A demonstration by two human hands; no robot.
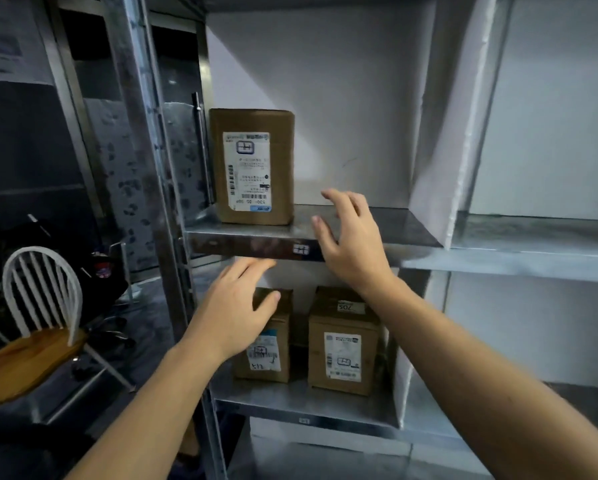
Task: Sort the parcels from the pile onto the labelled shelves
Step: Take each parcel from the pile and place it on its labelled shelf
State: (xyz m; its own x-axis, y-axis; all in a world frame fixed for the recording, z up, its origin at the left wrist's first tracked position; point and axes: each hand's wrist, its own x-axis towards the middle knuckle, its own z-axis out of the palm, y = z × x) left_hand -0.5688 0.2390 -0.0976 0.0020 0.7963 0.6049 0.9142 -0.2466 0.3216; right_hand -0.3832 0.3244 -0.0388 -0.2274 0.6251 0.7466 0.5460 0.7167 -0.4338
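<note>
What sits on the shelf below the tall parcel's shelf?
Two labelled parcels stand side by side, a gap between: the left parcel and the right parcel. The left hand covers the left one's upper corner.

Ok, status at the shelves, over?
Left hand, right hand open, empty. Tall parcel upright on upper shelf. Lower shelf: left parcel partly behind left hand, right parcel beside it.

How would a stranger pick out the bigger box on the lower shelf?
On the metal shelving unit, look at the lower shelf, beneath the one holding a tall box. Two brown boxes stand there; take the right box. It is wider than the left box and has a small white tag on top.
</note>
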